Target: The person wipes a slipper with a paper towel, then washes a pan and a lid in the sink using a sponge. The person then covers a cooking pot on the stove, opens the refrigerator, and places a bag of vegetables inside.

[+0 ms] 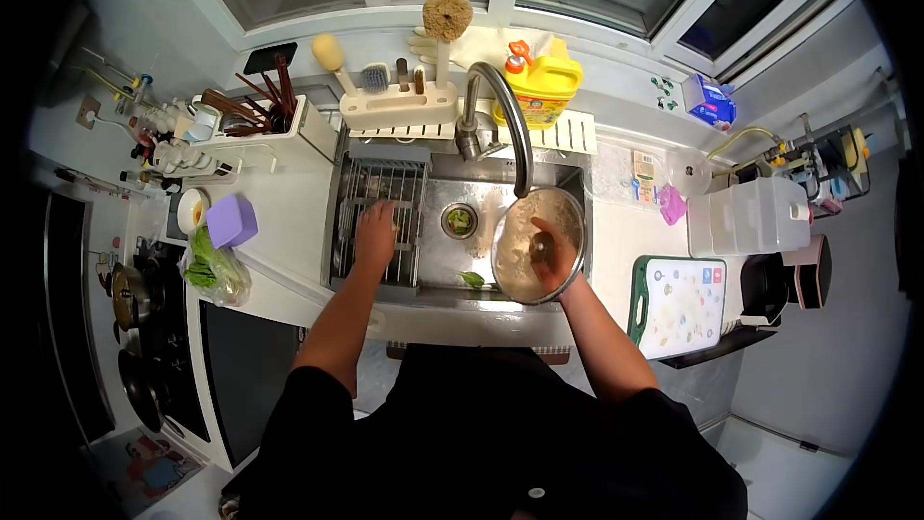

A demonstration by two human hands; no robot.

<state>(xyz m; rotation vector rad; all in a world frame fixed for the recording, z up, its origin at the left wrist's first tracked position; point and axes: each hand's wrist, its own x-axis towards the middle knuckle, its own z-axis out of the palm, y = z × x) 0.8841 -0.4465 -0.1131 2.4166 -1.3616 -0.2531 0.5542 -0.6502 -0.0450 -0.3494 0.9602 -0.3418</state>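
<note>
Over the right side of the steel sink [438, 270], my right hand [553, 258] is closed around the dark knob of a round glass pot lid [525, 221] with a metal rim. The lid sits beneath the end of the curved faucet [520, 125]; whether water runs is hard to tell. My left hand [376, 228] rests at the metal drying rack [409, 195] on the sink's left, fingers apart and nothing visible in them. A green leaf [472, 279] lies on the sink floor, and the drain [459, 221] holds green scraps.
Behind the sink stand a brush holder [399, 111] and a yellow detergent jug [547, 87]. Left on the counter are a purple container [232, 221], bagged greens [217, 270] and a utensil holder [303, 135]. A cutting board [683, 308] and plastic bin [746, 220] are right.
</note>
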